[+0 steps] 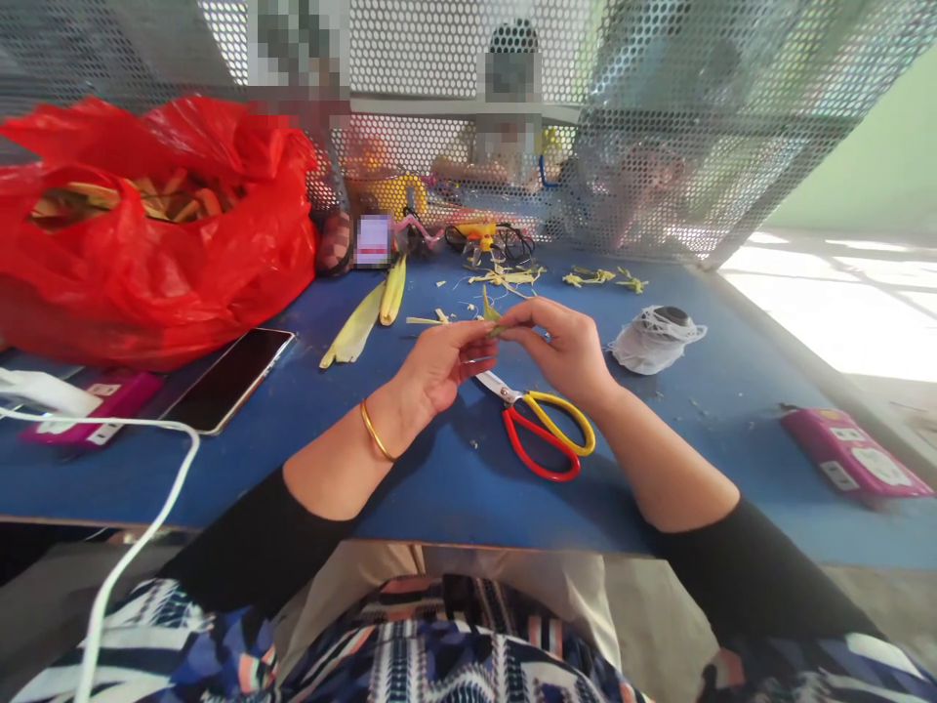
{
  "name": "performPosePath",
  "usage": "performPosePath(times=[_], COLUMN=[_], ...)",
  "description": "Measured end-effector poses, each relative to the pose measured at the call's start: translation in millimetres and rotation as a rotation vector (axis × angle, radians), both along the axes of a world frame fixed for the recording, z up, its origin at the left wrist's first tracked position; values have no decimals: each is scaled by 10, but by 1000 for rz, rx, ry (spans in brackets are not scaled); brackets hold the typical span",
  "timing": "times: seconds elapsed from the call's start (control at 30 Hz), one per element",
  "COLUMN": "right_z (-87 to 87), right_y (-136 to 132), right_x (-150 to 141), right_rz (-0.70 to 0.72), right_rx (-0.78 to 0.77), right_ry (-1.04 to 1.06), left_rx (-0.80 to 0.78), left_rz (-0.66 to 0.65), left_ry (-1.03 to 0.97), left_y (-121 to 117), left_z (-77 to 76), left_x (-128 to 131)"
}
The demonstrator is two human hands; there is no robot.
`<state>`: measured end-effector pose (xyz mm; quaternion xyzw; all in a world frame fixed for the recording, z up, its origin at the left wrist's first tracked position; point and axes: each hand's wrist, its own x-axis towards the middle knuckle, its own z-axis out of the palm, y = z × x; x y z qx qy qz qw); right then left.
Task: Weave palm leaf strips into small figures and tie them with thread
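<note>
Where left hand point(441, 363), right hand point(562, 342) meet, green strip point(490, 310) sits pinched.

Left hand point(445, 363) and right hand point(563, 347) both pinch, fingertips point(505, 330) close together.

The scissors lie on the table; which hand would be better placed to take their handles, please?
Probably the right hand: the handles of the scissors lie nearer it, while the blades point toward the left hand. Both hands hold a greenish piece.
</note>
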<state>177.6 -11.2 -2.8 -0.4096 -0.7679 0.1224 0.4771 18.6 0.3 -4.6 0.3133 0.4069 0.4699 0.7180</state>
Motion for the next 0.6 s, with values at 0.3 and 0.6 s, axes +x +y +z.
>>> performPosePath(times=[0.3,0.6], right_z=[-21,-4], right_y=[-33,-69], right_x=[-55,-93], right_rz=[-74,-121], right_rx=[17,-100], right_ry=[91,192], left_rx=[84,291], left_rz=[62,122], left_ry=[-28,59], left_y=[-61,-76], left_z=[42,-28], left_x=[34,65])
